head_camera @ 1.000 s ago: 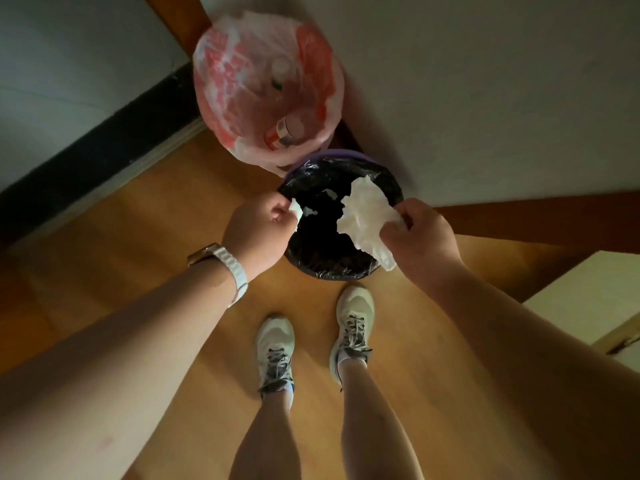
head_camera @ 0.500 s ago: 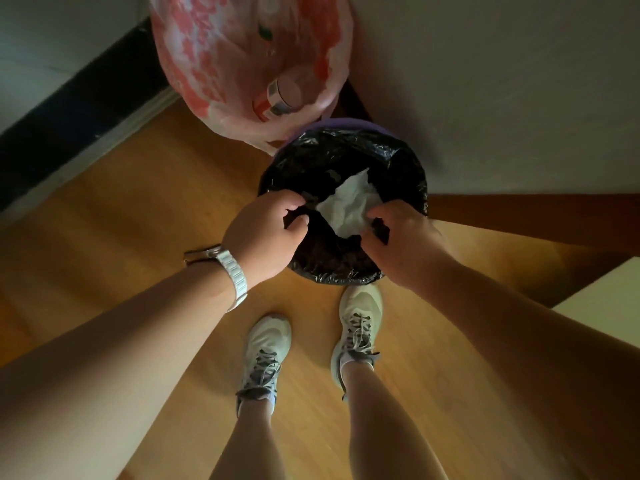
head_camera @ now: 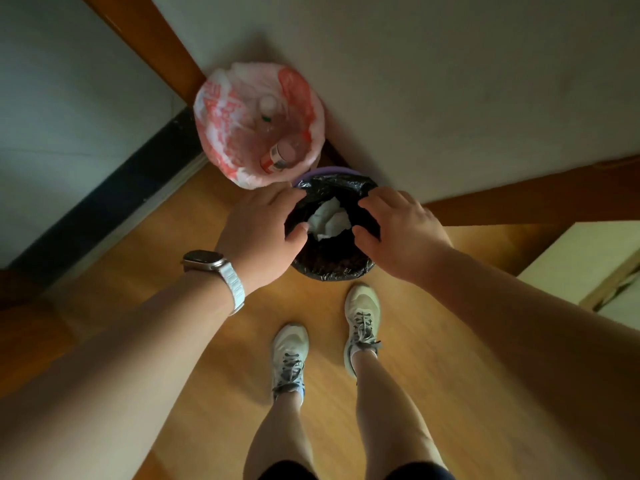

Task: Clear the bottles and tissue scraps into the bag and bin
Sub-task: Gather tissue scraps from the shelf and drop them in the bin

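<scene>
Your left hand (head_camera: 258, 233) and right hand (head_camera: 398, 233) cover both sides of the bin (head_camera: 332, 268) rim, the tissue (head_camera: 329, 220) is partly hidden btwn them, bottles (head_camera: 277, 157) in the bag (head_camera: 221, 133) show only as blurry tops, and your forearms run off the frame's btm edge.

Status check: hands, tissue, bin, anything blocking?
Left hand and right hand open over the bin, holding nothing. Tissue lies inside the liner. Bottles in the bag. Nothing blocking.
</scene>
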Demonstrator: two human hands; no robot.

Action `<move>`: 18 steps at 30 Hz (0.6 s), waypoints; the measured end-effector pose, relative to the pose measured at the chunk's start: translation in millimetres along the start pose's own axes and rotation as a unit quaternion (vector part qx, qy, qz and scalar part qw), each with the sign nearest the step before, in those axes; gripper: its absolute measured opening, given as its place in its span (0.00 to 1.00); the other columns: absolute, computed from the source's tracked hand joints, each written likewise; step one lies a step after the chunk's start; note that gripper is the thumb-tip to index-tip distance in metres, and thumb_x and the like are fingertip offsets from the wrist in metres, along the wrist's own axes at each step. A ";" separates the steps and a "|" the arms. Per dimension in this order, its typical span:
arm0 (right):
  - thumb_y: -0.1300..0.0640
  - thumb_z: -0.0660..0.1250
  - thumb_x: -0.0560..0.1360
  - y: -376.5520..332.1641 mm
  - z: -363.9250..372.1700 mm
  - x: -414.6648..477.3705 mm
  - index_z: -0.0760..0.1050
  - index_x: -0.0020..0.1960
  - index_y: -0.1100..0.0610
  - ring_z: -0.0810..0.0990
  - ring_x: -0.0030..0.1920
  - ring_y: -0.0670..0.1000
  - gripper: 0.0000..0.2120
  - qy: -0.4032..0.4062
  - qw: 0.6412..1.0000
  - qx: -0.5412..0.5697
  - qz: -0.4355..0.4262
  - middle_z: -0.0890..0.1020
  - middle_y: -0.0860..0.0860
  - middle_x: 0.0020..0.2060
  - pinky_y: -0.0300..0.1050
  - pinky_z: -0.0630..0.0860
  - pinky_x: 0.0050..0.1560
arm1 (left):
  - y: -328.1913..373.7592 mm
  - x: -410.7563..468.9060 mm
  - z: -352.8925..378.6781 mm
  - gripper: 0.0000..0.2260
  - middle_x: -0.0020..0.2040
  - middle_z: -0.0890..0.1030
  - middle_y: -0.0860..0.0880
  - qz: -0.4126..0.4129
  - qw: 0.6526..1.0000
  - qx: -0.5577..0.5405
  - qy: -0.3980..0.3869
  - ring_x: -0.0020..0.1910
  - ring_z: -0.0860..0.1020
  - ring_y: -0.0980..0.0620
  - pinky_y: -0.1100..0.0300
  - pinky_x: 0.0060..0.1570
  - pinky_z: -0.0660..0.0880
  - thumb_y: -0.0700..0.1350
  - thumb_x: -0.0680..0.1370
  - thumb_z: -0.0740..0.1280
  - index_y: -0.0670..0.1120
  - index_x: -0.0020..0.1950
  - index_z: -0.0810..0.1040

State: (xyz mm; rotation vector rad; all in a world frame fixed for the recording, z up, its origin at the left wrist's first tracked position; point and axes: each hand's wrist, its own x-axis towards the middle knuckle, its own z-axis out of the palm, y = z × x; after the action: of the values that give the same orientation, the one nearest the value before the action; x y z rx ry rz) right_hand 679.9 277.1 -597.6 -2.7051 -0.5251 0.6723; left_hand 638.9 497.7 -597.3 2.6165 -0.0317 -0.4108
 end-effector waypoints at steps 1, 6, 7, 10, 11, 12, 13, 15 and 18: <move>0.47 0.64 0.76 -8.9 -13.4 -9.7 0.74 0.65 0.54 0.73 0.62 0.56 0.20 0.012 1.000 -0.006 0.002 0.75 0.52 0.63 0.56 0.72 0.58 | 7.2 -6.3 -16.2 0.20 0.66 0.74 0.50 0.006 1.000 0.002 0.004 0.61 0.74 0.49 0.51 0.59 0.73 0.51 0.77 0.65 0.48 0.68 0.73; 0.46 0.65 0.75 -58.4 -82.0 -63.2 0.74 0.64 0.53 0.74 0.62 0.57 0.20 0.042 0.998 -0.047 -0.009 0.75 0.52 0.63 0.57 0.73 0.57 | 44.3 -51.8 -96.6 0.20 0.69 0.72 0.52 0.050 0.997 0.052 0.028 0.66 0.70 0.51 0.54 0.62 0.70 0.51 0.78 0.64 0.49 0.69 0.72; 0.45 0.65 0.75 -67.5 -96.1 -74.0 0.74 0.64 0.53 0.74 0.62 0.57 0.21 0.044 0.997 -0.057 -0.012 0.75 0.51 0.63 0.57 0.73 0.57 | 51.7 -62.6 -111.6 0.20 0.69 0.71 0.52 0.062 0.996 0.061 0.037 0.67 0.69 0.50 0.53 0.62 0.69 0.51 0.77 0.65 0.49 0.68 0.72; 0.44 0.62 0.75 -92.7 -139.6 -106.9 0.74 0.65 0.54 0.74 0.62 0.57 0.22 0.061 0.994 -0.088 -0.011 0.77 0.51 0.62 0.55 0.73 0.57 | 72.1 -92.0 -154.2 0.19 0.68 0.72 0.51 0.089 0.989 0.098 0.064 0.68 0.68 0.48 0.49 0.64 0.67 0.51 0.77 0.65 0.50 0.67 0.73; 0.43 0.61 0.75 -100.5 -153.3 -117.8 0.74 0.65 0.54 0.74 0.62 0.57 0.23 0.066 0.993 -0.100 -0.011 0.77 0.52 0.61 0.55 0.73 0.57 | 78.2 -99.9 -167.1 0.19 0.68 0.72 0.50 0.093 0.987 0.112 0.065 0.69 0.67 0.48 0.48 0.65 0.66 0.52 0.77 0.65 0.50 0.68 0.73; 0.43 0.60 0.75 -107.5 -166.2 -129.0 0.74 0.64 0.54 0.74 0.62 0.58 0.23 0.072 0.991 -0.111 -0.012 0.77 0.52 0.61 0.55 0.73 0.57 | 84.3 -106.6 -179.3 0.20 0.69 0.72 0.49 0.099 0.985 0.123 0.064 0.69 0.66 0.47 0.46 0.66 0.65 0.53 0.78 0.64 0.51 0.69 0.72; 0.42 0.60 0.75 -114.4 -178.5 -140.1 0.73 0.65 0.54 0.74 0.63 0.58 0.24 0.079 0.990 -0.120 -0.013 0.76 0.53 0.62 0.55 0.72 0.58 | 90.5 -112.4 -191.3 0.21 0.70 0.71 0.48 0.106 0.984 0.131 0.064 0.70 0.66 0.46 0.46 0.67 0.65 0.54 0.78 0.63 0.51 0.70 0.71; 0.41 0.60 0.76 -125.9 -201.1 -163.0 0.72 0.66 0.53 0.72 0.66 0.58 0.24 0.092 0.986 -0.138 -0.005 0.75 0.53 0.64 0.55 0.71 0.61 | 105.0 -121.3 -213.7 0.21 0.70 0.71 0.47 0.127 0.980 0.140 0.066 0.70 0.66 0.45 0.46 0.67 0.64 0.55 0.78 0.62 0.50 0.70 0.70; 0.39 0.59 0.77 -142.1 -231.4 -202.4 0.70 0.69 0.51 0.68 0.69 0.57 0.25 0.116 0.981 -0.154 0.037 0.72 0.53 0.68 0.55 0.68 0.65 | 133.3 -129.8 -243.6 0.20 0.68 0.72 0.47 0.170 0.972 0.140 0.078 0.69 0.68 0.45 0.45 0.66 0.67 0.55 0.78 0.62 0.49 0.69 0.72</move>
State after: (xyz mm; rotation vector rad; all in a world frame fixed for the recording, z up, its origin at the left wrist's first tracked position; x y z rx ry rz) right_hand 589.4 272.4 -271.3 -3.0510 -0.5071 0.3034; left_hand 593.4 505.7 -294.2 2.8343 -0.5115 -0.0829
